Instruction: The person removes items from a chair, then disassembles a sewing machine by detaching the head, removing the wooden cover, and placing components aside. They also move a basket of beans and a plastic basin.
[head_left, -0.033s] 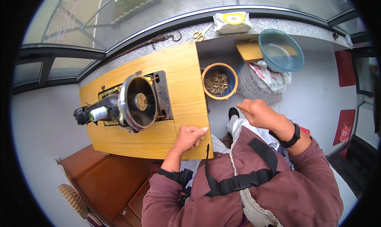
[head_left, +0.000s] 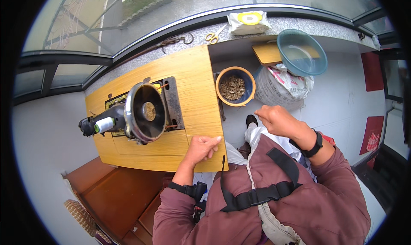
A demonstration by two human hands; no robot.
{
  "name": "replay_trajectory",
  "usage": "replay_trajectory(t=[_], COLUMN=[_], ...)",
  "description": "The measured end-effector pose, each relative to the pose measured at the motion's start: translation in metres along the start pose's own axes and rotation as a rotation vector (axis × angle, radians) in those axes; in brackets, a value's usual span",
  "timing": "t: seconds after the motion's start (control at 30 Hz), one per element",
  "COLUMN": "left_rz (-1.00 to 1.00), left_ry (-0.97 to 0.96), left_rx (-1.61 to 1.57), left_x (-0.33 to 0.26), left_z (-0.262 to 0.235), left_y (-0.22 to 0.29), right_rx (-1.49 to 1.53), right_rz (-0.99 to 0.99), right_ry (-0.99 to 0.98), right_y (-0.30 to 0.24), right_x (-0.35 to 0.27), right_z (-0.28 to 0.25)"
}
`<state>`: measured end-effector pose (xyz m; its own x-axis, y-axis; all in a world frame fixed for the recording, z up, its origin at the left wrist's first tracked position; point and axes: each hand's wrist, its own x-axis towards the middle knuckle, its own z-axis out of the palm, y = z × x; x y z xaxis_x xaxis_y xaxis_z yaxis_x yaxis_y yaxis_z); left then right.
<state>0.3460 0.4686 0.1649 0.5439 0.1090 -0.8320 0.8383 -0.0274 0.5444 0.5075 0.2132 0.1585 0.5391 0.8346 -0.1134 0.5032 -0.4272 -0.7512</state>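
Observation:
My left hand (head_left: pixel 203 148) is closed in a pinch over the right edge of the yellow wooden table (head_left: pixel 199 97), its thumb pointing right. Over my lap, my right hand (head_left: pixel 275 117) is also closed, thumb and forefinger together, some way right of the left. Anything between the fingers of either hand is too small to make out. Left of my left hand stands a black sewing machine (head_left: pixel 115 112). A round, dark, dish-shaped wheel (head_left: pixel 157 112) with a shiny rim faces me on it. A white and green thread spool (head_left: pixel 105 124) lies on its top.
Scissors (head_left: pixel 214 36) and a soft white pack (head_left: pixel 248 23) lie on the stone sill. An orange-rimmed pot (head_left: pixel 231 86) holds brown bits. A blue-green basin (head_left: pixel 302 52) and wooden board (head_left: pixel 266 53) rest over a white sack (head_left: pixel 280 89). A brown wooden cabinet (head_left: pixel 120 191) stands lower left.
The view has shifted very slightly, so the table and pot appear a little further left and up. Both hands keep their closed pose in nearly the same places.

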Motion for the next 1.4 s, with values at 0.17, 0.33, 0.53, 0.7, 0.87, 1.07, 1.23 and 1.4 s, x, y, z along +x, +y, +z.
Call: replay_trajectory(t=[0.17, 0.33, 0.53, 0.7, 0.87, 1.07, 1.23, 1.4], left_rz=[-0.105, -0.117, -0.107, -0.157, -0.21, -0.197, -0.251, -0.247], left_ry=[0.091, 0.15, 0.127, 0.114, 0.061, 0.002, -0.012, -0.048], left_rx=[-0.034, -0.024, -0.007, 0.047, 0.063, 0.038, 0.077, 0.117], left_x=[0.004, 0.008, 0.013, 0.014, 0.017, 0.019, 0.02, 0.022], left_z=[0.002, 0.002, 0.007, 0.01, 0.009, 0.004, 0.0, -0.002], left_y=[0.009, 0.012, 0.011, 0.018, 0.026, 0.019, 0.016, 0.02], right_rx=[0.073, 0.086, 0.09, 0.106, 0.131, 0.156, 0.19, 0.236], right_rz=[0.092, 0.19, 0.245, 0.341, 0.433, 0.38, 0.394, 0.416], right_ry=[-0.011, -0.133, -0.165, -0.071, -0.056, 0.046, -0.013, -0.063], right_y=[0.053, 0.092, 0.123, 0.143, 0.158, 0.155, 0.15, 0.157], right_x=[0.007, 0.028, 0.07, 0.104, 0.14, 0.196, 0.245, 0.299], right_z=[0.027, 0.07, 0.119, 0.137, 0.145, 0.15, 0.151, 0.16])
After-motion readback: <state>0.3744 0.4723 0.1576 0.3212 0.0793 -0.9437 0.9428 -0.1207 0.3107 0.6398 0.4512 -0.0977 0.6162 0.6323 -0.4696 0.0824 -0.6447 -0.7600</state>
